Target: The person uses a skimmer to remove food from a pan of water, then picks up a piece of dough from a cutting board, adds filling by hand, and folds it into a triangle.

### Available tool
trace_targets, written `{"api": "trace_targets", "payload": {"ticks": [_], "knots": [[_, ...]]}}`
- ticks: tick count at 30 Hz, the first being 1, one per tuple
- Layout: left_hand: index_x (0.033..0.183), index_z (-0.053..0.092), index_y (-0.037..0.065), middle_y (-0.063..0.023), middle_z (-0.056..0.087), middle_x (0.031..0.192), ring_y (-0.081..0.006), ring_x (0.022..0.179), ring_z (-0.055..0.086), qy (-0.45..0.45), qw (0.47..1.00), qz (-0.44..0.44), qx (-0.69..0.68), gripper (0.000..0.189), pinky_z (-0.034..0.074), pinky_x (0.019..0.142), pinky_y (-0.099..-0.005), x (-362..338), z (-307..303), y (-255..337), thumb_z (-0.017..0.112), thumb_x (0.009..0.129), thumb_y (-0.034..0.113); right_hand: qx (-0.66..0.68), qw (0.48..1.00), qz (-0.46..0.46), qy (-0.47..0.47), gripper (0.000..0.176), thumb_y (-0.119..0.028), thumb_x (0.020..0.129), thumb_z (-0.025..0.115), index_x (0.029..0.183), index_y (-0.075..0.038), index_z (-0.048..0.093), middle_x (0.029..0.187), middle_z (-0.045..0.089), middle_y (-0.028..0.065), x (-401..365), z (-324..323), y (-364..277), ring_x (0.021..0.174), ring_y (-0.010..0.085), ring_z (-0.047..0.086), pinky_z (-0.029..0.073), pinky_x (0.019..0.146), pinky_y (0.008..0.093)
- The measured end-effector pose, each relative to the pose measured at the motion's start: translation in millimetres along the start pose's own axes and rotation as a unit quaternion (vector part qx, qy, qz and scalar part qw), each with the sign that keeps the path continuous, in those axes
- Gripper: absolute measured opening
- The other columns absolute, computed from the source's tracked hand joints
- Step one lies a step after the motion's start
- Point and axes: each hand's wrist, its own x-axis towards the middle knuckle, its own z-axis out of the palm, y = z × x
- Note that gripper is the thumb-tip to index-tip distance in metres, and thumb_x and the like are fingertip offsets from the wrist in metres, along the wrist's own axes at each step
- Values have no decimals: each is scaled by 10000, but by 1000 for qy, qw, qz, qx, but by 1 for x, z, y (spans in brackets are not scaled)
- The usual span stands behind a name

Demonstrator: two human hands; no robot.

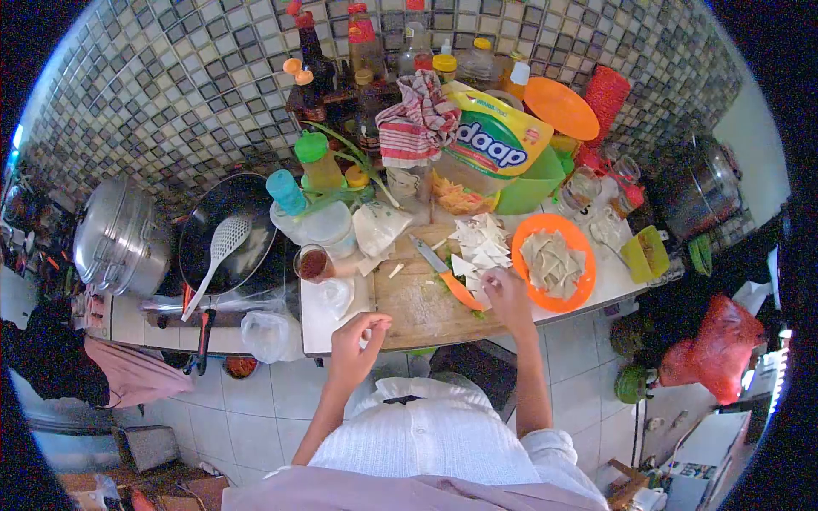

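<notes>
**A:** Where are the white cut pieces [479,243]?

**B:** In a heap just right of the frame's middle, on the far right part of the wooden cutting board [409,311]. The right hand [508,296] lies on the heap's near edge with its fingers bent down over the pieces. I cannot tell whether it pinches one.

**A:** And the knife [443,272]?

**B:** It lies flat on the board just left of that hand. The orange handle points toward the person and the blade toward the upper left. No hand holds it.

**A:** The other hand?

**B:** The left hand [358,334] is lifted over the board's near left corner, below the middle of the frame. Its fingertips are drawn together in a pinch, and what is between them is too small to tell.

**A:** What lies around them?

**B:** An orange plate [588,277] with pale strips sits on the desk just right of the board. Above it are a green bowl [532,192] and a yellow bag [494,136]. At left centre is a black pan [213,213] with a white slotted spatula [223,245] in it.
</notes>
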Motion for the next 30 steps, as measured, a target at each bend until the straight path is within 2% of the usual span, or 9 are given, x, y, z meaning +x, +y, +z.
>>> {"api": "trace_targets", "payload": {"ticks": [1, 3, 4, 7, 10, 12, 23, 28, 30], "knots": [[916, 592, 39, -51, 616, 799, -107, 677, 559, -16, 1000, -10, -25, 134, 410, 566, -237, 2, 3, -4, 550, 808, 106, 1, 1000, -2, -1, 120, -50, 719, 578, 839, -37, 573, 781, 577, 70, -1, -5, -12, 699, 214, 539, 430, 648, 314], [943, 584, 29, -42, 613, 826, -94, 700, 558, -27, 991, -50, -122, 154, 421, 599, -230, 9, 13, -8, 555, 810, 103, 224, 968, 89, -74, 83, -36, 739, 586, 820, -20, 578, 770, 572, 19, -4, -13, -37, 678, 105, 524, 422, 610, 240], [969, 577, 20, -34, 611, 853, -81, 723, 556, -41, 971, -89, -220, 176, 433, 633, -222, 13, 18, -7, 560, 813, 100, 224, 968, 88, -77, 83, -36, 739, 586, 820, -20, 578, 770, 572, 19, -6, -15, -52, 678, 105, 524, 422, 610, 240], [1001, 559, -6, -33, 600, 902, -75, 752, 550, -74, 925, -70, -365, 209, 435, 693, -208, 24, 24, 1, 568, 812, 82, 313, 937, 93, -126, 80, -36, 754, 592, 825, -5, 575, 770, 551, -14, -11, -11, -89, 739, 49, 503, 405, 639, 191], [966, 569, -21, -42, 601, 892, -72, 769, 547, -78, 893, -113, -429, 183, 428, 717, -199, 19, 15, -1, 575, 806, 67, 326, 924, 91, -177, 80, -42, 759, 594, 829, -8, 574, 789, 552, -5, -16, 2, -112, 766, 59, 513, 405, 668, 187], [949, 576, -15, -42, 601, 885, -71, 778, 547, -68, 901, -137, -407, 166, 429, 720, -199, 16, 4, -5, 578, 803, 64, 422, 889, 80, -161, 149, -132, 756, 613, 856, -23, 598, 793, 551, -10, -19, 13, -126, 710, 47, 481, 404, 629, 207], [874, 585, 6, -31, 597, 847, -74, 751, 546, 61, 885, -152, -435, 94, 456, 695, -228, 3, -64, -36, 588, 792, 52, 316, 924, 44, -211, 181, -164, 765, 602, 876, -21, 609, 698, 562, -21, -10, 76, -184, 600, 45, 462, 391, 549, 203], [855, 575, 1, -27, 600, 807, -62, 723, 541, 10, 902, -152, -403, 84, 435, 668, -209, -7, -102, -61, 591, 790, 52, 287, 929, 32, -233, 175, -168, 762, 600, 877, -36, 609, 704, 581, 8, -5, 110, -216, 591, 54, 477, 401, 548, 210], [831, 573, 4, -20, 600, 783, -54, 704, 533, 43, 896, -159, -412, 66, 410, 630, -193, -11, -115, -64, 597, 785, 45, 243, 943, -6, -229, 161, -171, 759, 600, 853, -41, 606, 702, 585, 24, -5, 120, -233, 566, 71, 477, 401, 538, 221]]}}
